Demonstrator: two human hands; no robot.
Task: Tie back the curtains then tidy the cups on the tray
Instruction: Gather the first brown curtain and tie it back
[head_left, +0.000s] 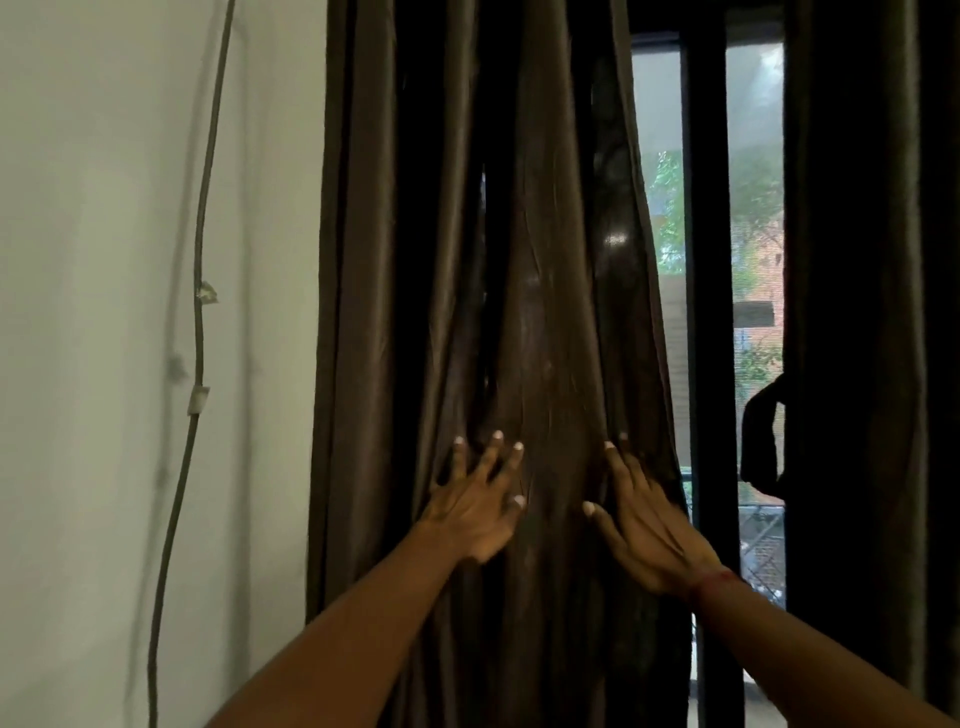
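A person presses both hands against a dark brown, glossy satin curtain (545, 260) that hangs in deep vertical folds from 12 o'clock to 6 o'clock through the middle of the view. The left hand (478, 504), at about 7 o'clock from the centre, lies flat on the cloth with its fingers (498, 457) spread and straight, grasping nothing. The right hand (649, 535), at about 5 o'clock, also rests flat on the fabric, thumb out to the side. Its long fingers (621, 460) are straight and their tips reach into a fold near the curtain's window-side edge. Between the two hands the cloth is drawn into a narrow waist, with creases fanning up toward 12 o'clock. A thin red thread band (714, 581) circles the right wrist.

At 3 o'clock from the curtain stands a black window frame (706, 312). Through the glass, green leaves and a brick building (756, 234) show in daylight. A second dark curtain (857, 260) fills the edge at 3 o'clock, and a dark loop (761, 441) hangs beside it against the glass; what the loop is cannot be told. At 9 o'clock a pale white wall (104, 260) carries a thin grey cable (200, 260), which runs from top to bottom and is held by a small white clip (198, 400).
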